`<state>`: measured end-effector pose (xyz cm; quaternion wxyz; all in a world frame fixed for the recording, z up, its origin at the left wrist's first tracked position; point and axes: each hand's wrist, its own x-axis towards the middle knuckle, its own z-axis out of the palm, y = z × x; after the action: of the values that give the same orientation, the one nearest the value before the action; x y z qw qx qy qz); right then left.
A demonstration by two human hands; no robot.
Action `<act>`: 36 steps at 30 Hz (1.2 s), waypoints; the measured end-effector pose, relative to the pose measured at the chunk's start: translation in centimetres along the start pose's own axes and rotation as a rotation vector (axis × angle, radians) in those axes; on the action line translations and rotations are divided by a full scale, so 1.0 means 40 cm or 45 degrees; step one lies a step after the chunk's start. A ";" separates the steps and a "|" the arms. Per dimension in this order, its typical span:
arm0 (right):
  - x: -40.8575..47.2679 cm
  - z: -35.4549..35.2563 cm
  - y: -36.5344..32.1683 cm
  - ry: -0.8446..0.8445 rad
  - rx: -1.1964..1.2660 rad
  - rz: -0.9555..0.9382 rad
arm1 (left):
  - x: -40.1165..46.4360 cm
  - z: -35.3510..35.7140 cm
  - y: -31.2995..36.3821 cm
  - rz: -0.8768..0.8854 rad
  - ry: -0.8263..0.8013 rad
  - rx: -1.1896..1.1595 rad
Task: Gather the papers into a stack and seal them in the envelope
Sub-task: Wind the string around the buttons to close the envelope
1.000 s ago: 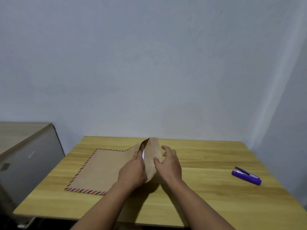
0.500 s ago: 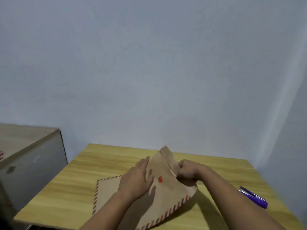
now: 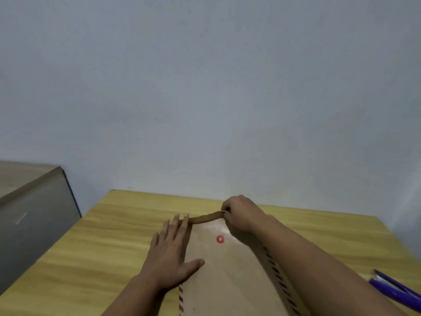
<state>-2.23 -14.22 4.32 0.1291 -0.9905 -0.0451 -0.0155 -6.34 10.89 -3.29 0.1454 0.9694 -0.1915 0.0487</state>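
One grey cabinet (image 3: 34,215) stands left of the wooden table (image 3: 95,242). On the table lies one brown envelope (image 3: 227,270), lengthwise, its striped edges running toward the viewer — one red button (image 3: 220,239) sits on its face. The left hand (image 3: 169,254) lies flat, fingers straight, on the envelope's left edge. The right hand (image 3: 241,213) pinches the raised flap (image 3: 205,218) at the envelope's far end. One purple stapler (image 3: 396,293) lies right of the envelope.
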 end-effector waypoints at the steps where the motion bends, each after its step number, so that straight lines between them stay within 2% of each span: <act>1: -0.001 0.008 0.007 -0.032 0.002 -0.014 | 0.001 0.015 -0.005 -0.009 0.003 -0.016; 3: -0.011 0.018 0.029 -0.073 -0.037 -0.045 | 0.003 0.040 -0.011 -0.012 0.036 -0.029; 6: -0.033 0.032 0.065 -0.151 -0.254 -0.147 | 0.015 0.049 -0.025 0.000 0.061 -0.052; 9: -0.067 0.058 0.097 -0.171 -0.428 -0.253 | 0.028 0.047 -0.048 -0.021 0.007 -0.051; 11: -0.089 0.068 0.111 -0.145 -0.438 -0.295 | 0.039 0.038 -0.049 0.003 -0.058 -0.046; 17: -0.103 0.049 0.115 -0.167 -0.313 -0.194 | 0.074 0.039 -0.010 0.317 -0.170 -0.002; 23: -0.069 0.038 0.088 -0.274 -0.430 -0.048 | 0.048 0.067 0.000 0.241 -0.061 -0.075; 27: -0.058 0.038 0.072 -0.333 -0.509 -0.097 | 0.047 0.060 0.003 0.215 -0.033 -0.110; 32: -0.067 0.041 0.058 -0.236 -0.356 -0.155 | 0.044 0.061 0.004 0.213 -0.023 -0.078; 36: -0.083 0.055 0.044 -0.085 -0.030 -0.111 | 0.047 0.061 0.006 0.218 -0.016 -0.077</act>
<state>-5.34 -15.62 1.61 0.1152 -0.9890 -0.0925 0.0114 -4.60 9.29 -5.28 0.1688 0.9450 -0.2760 0.0490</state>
